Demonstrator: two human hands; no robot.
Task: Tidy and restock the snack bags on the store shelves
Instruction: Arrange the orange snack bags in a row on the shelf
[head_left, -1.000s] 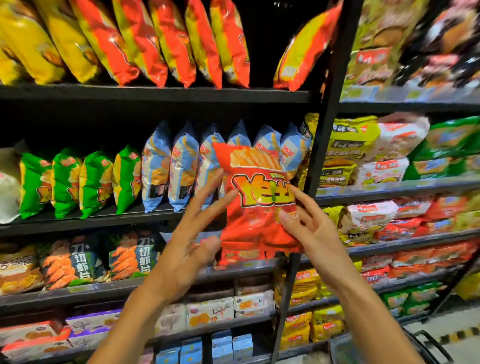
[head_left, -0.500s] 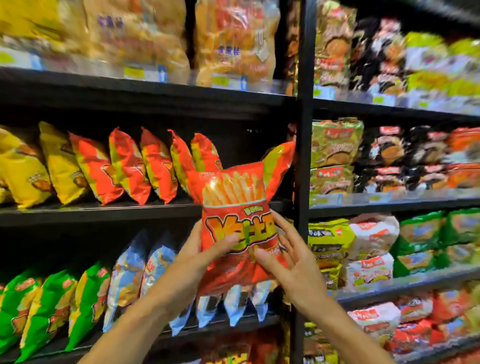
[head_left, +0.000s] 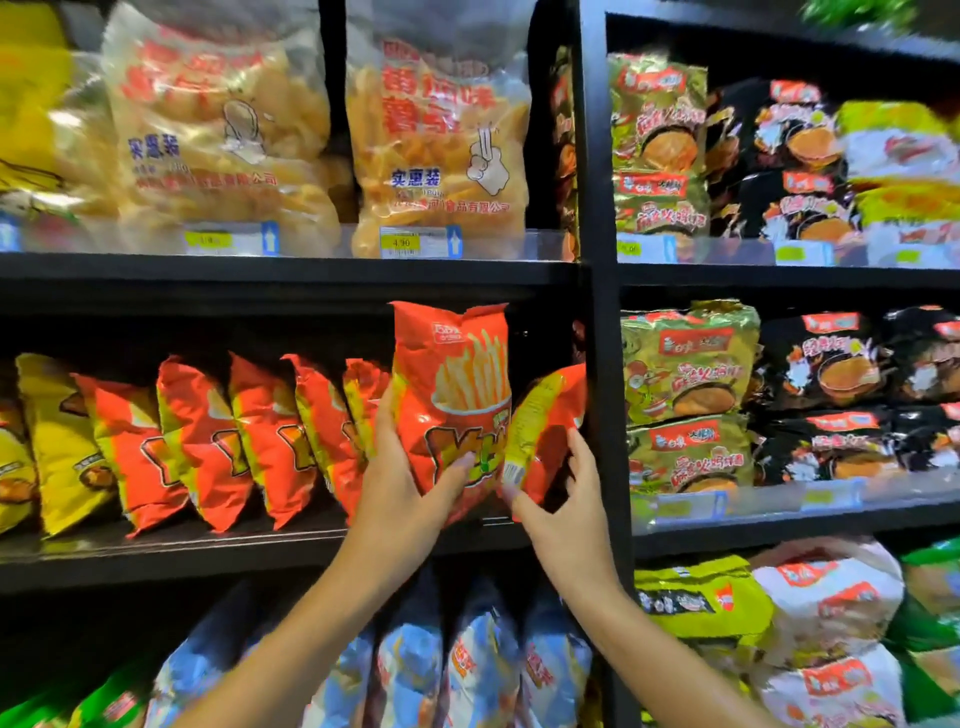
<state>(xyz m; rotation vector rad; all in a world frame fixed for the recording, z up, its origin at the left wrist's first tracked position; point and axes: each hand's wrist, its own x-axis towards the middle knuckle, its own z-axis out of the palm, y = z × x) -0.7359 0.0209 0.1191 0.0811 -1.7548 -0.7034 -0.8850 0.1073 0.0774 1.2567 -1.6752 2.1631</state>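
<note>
An orange fries snack bag (head_left: 451, 384) stands upright at the right end of a row of like orange bags (head_left: 260, 441) on the middle shelf (head_left: 208, 545). My left hand (head_left: 405, 478) grips it from the left and below, thumb across its front. To its right leans another orange bag (head_left: 545, 421), turned sideways against the black upright post. My right hand (head_left: 558, 499) holds this leaning bag at its lower edge, fingers on its right side.
Yellow bags (head_left: 47, 441) fill the left of the same shelf. Large clear bags of chips (head_left: 436, 140) sit on the shelf above, blue bags (head_left: 467, 660) below. A black post (head_left: 602, 312) divides off the right bay, stacked with noodle packs (head_left: 685, 395).
The view has risen with the bag. The orange bag has gone up from in front of the blue bags into the orange row. My right hand has left it and taken the leaning bag.
</note>
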